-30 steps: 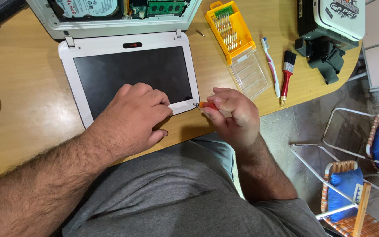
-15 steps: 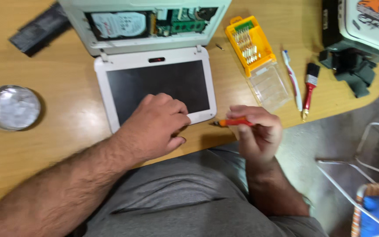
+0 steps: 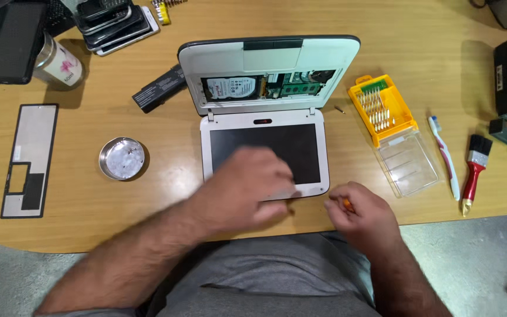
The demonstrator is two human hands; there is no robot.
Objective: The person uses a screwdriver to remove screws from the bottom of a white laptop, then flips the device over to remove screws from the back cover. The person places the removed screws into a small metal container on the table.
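While the left hand (image 3: 247,191) lies blurred over the lower part of the dark screen of a small white laptop (image 3: 265,117), its fingers seem loosely spread and flat rather than gripping, though the blur makes this hard to tell for sure. That laptop lies opened flat on the wooden table (image 3: 148,229), its underside panel off, so that a hard drive and green circuit boards show just beyond the hand. To the right of it, near the table's front edge, the right hand (image 3: 362,214) is curled closed around a small orange-handled screwdriver (image 3: 347,205), of which only a bit of the handle shows between the fingers. Beyond the right hand and slightly to its right sits a yellow bit case (image 3: 381,108) with its clear lid (image 3: 409,164) swung open; farther right lie a toothbrush (image 3: 445,157) and a red-handled brush (image 3: 474,172). Left of the left hand stands a round metal dish (image 3: 122,158), and farther left a grey flat cover panel (image 3: 29,158). Beyond that dish, a black battery pack (image 3: 159,88) lies just beside the laptop's upper corner. Farthest from both hands, a stack of phones (image 3: 115,23) rests by the table's far edge.
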